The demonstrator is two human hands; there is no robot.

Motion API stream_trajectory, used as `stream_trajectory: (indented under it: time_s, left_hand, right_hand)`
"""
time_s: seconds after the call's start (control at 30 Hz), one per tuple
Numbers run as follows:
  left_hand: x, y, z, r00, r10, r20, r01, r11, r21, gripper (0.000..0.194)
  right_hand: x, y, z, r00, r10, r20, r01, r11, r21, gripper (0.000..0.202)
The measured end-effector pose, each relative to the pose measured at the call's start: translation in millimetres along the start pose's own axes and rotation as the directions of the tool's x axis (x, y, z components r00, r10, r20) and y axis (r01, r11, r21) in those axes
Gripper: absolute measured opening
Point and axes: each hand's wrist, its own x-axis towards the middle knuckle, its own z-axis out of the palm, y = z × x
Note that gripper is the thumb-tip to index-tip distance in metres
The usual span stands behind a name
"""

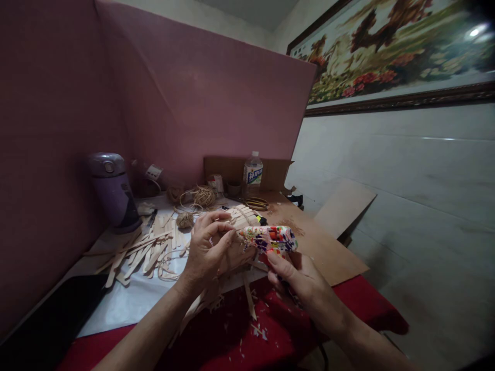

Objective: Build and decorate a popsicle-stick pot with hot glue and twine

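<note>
Near the middle of the scene, the right hand has its fingers wrapped closed around the handle of a glue gun, its nozzle pointing left. The left hand is at the near left side of a rounded piece of wooden sticks, fingers bent and partly closed, thumb beside the nozzle tip; I cannot tell how firmly they grip, or whether they pinch something small. This hold probably steadies the work while the nozzle stays close to the wood.

Loose sticks lie to the left on a white sheet, likely for easy reach. Farther back are a twine bundle and scissors, perhaps set there to leave room for the hands. A brown board lies on the right of the red-covered surface, possibly to protect it.
</note>
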Motion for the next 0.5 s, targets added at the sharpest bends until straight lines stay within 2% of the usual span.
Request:
stream_trajectory:
  time_s: [0.3, 0.4, 0.5]
  left_hand:
    - [0, -1, -0.4, 1.0, 0.0, 0.004, 0.0, 1.0, -0.005, 0.007]
    - [0, -1, -0.3, 1.0, -0.005, 0.003, 0.005, 1.0, -0.004, 0.008]
    - [0, -1, -0.6, 1.0, -0.01, 0.005, 0.01, 1.0, -0.003, 0.008]
  right_hand:
    - [-2, 1, -8, 0.994, -0.11, 0.007, 0.11, 0.994, -0.025, 0.051]
    - [2, -6, -20, 0.98, -0.179, -0.088, 0.178, 0.984, -0.011, 0.046]
    - [12, -8, -47, 0.925, -0.303, -0.23, 0.282, 0.952, -0.119, 0.043]
